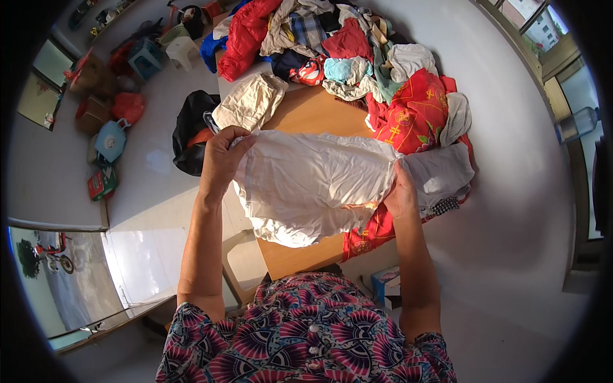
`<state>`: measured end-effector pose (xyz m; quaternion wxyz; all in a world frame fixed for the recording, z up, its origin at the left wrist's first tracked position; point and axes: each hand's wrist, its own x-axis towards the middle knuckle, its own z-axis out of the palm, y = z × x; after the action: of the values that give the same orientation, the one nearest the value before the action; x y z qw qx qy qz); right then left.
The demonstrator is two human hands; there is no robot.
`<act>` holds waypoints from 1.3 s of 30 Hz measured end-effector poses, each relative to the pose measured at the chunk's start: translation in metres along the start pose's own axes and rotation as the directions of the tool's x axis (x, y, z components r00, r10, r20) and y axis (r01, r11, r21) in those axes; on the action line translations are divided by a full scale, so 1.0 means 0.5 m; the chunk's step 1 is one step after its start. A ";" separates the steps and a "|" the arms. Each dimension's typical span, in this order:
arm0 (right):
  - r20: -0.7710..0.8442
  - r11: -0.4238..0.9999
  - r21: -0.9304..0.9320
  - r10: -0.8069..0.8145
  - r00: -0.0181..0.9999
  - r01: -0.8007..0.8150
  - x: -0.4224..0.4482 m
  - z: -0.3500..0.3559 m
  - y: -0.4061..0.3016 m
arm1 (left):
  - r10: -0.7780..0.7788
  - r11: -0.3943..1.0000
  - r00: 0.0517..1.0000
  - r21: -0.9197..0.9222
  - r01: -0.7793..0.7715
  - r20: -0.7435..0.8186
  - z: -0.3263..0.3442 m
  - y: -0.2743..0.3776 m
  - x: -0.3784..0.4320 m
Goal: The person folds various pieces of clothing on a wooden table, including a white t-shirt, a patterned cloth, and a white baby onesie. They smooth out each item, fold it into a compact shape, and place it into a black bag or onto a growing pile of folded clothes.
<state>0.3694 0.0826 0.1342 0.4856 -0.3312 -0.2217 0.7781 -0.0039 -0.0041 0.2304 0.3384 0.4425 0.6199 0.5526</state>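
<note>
A crumpled white cloth or garment point(311, 177) is stretched out between my hands above the wooden table point(321, 110). My left hand point(227, 151) pinches its upper left corner between thumb and fingers. At its right edge, my right hand point(401, 191) grips the fabric. Beyond it, a folded cream cloth point(251, 100) lies at the table's left edge. Close to my right hand are a folded light grey cloth point(440, 174) and a red cloth with yellow and floral patterns point(412, 115).
A large heap of mixed clothes point(306, 33), with a red puffy garment point(244, 38), covers the table's far side. A black bag point(189, 139) is left of the table. Further off are a white stool point(182, 51) and a blue stool point(146, 60). A box point(385, 283) stands low at the right.
</note>
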 end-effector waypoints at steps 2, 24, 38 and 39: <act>-0.087 0.996 -0.086 0.025 0.996 -0.033 0.057 0.003 0.066 | -0.029 0.985 0.996 0.166 0.044 -0.089 0.004 -0.114 0.042; 0.369 -0.100 -0.928 -0.119 0.922 0.359 -0.224 -0.129 0.270 | 0.000 0.693 0.885 0.637 -0.336 0.467 0.211 -0.372 -0.373; 0.219 0.155 -0.947 -0.326 0.920 0.281 -0.189 -0.130 0.232 | -0.361 0.933 0.834 0.160 0.323 0.418 0.200 -0.362 -0.326; 0.161 0.235 -0.941 -0.322 0.933 0.243 -0.182 -0.130 0.228 | -0.423 0.897 0.779 0.089 0.434 0.464 0.201 -0.357 -0.313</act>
<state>0.3756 -0.0469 0.0410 0.3327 -0.5333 -0.6778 0.3814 0.1155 -0.1092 0.0276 0.6003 0.4072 0.5965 0.3436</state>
